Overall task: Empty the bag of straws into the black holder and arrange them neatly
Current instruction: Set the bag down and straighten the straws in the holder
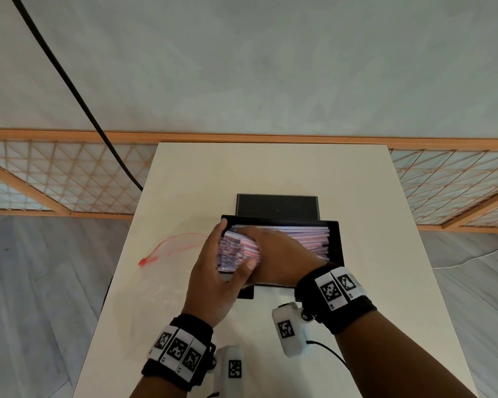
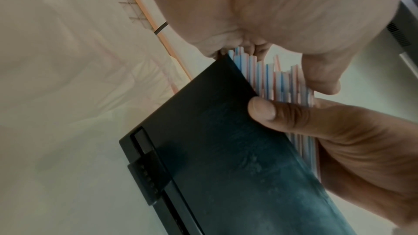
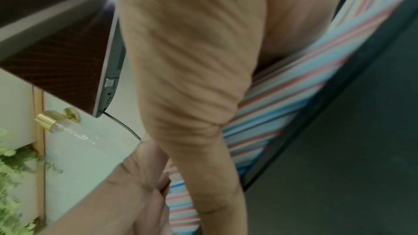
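Two hands work at the holder (image 1: 336, 245) on the table (image 1: 242, 168). Straws (image 1: 299, 235) lie lengthwise inside it. Left hand (image 1: 213, 271) flat, fingers straight against their ends. Right hand (image 1: 273, 254) curled over the bundle, grasping it. Bag (image 1: 156, 271) lies to the left.

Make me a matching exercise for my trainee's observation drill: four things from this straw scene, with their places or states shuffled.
1. straws
2. bag
3. lid
4. left hand

a. empty, flat on the table
b. raised open behind the holder
c. lying in the holder
d. pressed against the straw ends

Pairs: 1c, 2a, 3b, 4d.
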{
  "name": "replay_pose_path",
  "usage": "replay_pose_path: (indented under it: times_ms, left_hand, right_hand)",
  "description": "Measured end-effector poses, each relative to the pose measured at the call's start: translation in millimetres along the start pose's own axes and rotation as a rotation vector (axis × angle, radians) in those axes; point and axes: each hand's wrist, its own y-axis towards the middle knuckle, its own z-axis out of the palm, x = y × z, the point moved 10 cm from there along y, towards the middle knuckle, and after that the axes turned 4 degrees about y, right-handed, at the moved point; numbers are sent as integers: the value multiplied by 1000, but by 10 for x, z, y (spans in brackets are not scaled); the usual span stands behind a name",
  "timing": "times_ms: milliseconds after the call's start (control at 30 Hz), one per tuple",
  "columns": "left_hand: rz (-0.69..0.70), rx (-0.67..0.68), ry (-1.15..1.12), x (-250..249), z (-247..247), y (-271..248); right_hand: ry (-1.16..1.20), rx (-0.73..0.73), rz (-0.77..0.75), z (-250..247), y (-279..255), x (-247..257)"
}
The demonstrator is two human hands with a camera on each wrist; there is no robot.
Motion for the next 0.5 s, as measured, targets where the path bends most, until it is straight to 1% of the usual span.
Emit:
replay_pose_path:
  times_ms: [100, 167, 333, 433, 500]
  left_hand:
    - [1, -96, 16, -9, -53, -36]
    - [-10, -135, 34, -14, -61, -83]
    - [29, -128, 81, -63, -17, -125]
    - [72, -107, 159, -86, -6, -102]
    - [86, -102, 173, -104, -14, -95]
  right_hand:
    - [-4, -23, 10, -31, -19, -18]
    - [-17, -42, 19, -47, -33, -40]
    - [7, -47, -16, 10, -47, -28]
    - [-46, -91, -31, -44, -75, -10]
    - [-84, -133, -47, -106, -115, 26]
